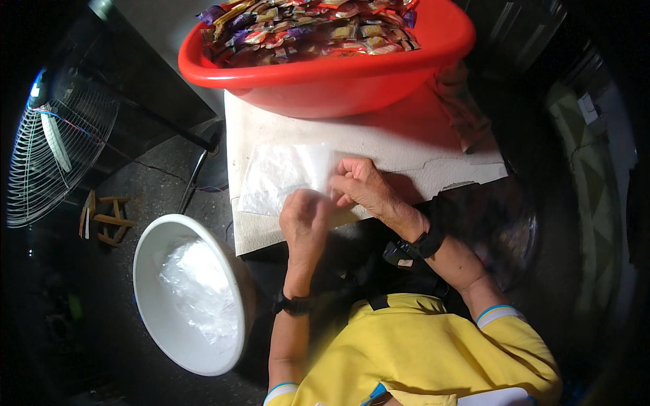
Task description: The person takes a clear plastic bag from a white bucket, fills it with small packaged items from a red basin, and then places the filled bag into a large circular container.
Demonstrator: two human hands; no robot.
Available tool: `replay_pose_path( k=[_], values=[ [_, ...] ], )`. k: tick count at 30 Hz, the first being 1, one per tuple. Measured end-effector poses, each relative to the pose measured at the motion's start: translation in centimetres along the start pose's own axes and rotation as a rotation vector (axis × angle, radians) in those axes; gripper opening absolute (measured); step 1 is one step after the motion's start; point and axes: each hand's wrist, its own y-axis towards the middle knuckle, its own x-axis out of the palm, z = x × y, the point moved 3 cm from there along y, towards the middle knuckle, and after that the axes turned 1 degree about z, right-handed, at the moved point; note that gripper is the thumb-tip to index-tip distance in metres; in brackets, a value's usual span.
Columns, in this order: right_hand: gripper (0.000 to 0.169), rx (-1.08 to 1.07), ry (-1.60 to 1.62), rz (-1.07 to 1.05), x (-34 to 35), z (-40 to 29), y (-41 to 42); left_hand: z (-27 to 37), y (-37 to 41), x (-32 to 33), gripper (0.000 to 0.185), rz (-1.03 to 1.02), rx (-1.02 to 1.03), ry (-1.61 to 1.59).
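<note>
A clear flat plastic bag (282, 172) lies over the pale covering of the table (365, 137). My right hand (363, 185) pinches the bag's right edge between thumb and fingers. At its near right corner, my left hand (303, 218) has its fingers curled in on the bag; they are slightly blurred, and the fingertips are hidden from above. Black bands circle both wrists.
Beyond the bag stands a red plastic basin (325, 94) heaped with small wrapped packets (304, 30). A white tub (152, 299) at the left holds clear plastic bags (203, 289). A wire-caged fan (61, 147) and wooden stool (114, 221) are farther left. Brown cloth (459, 109) hangs by the basin.
</note>
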Motion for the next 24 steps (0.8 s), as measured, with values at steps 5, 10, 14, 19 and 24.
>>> replay_pose_path(
  k=[5, 10, 14, 19, 24],
  values=[
    [0.019, 0.03, 0.026, -0.016, 0.0, -0.3, -0.2, 0.8, -0.1, -0.7, 0.003, 0.154, -0.092, 0.013],
    [0.028, -0.039, -0.244, 0.12, 0.4, -1.8, 0.0, 2.7, 0.1, -0.6, 0.009, 0.168, 0.322, 0.539],
    [0.045, -0.698, -0.804, 0.394, -0.1, -2.5, 0.8, 2.8, 0.4, -0.3, 0.017, 0.043, 0.3, 0.633],
    [0.012, -0.711, -1.034, 0.227, 0.0, -3.9, -0.3, 2.6, 0.6, -0.9, 0.015, 0.022, 0.285, 0.687],
    [0.009, -0.748, -1.131, 0.148, -0.4, -3.4, 0.4, 1.9, 1.1, -1.5, 0.025, -0.031, 0.238, 0.796]
  ],
)
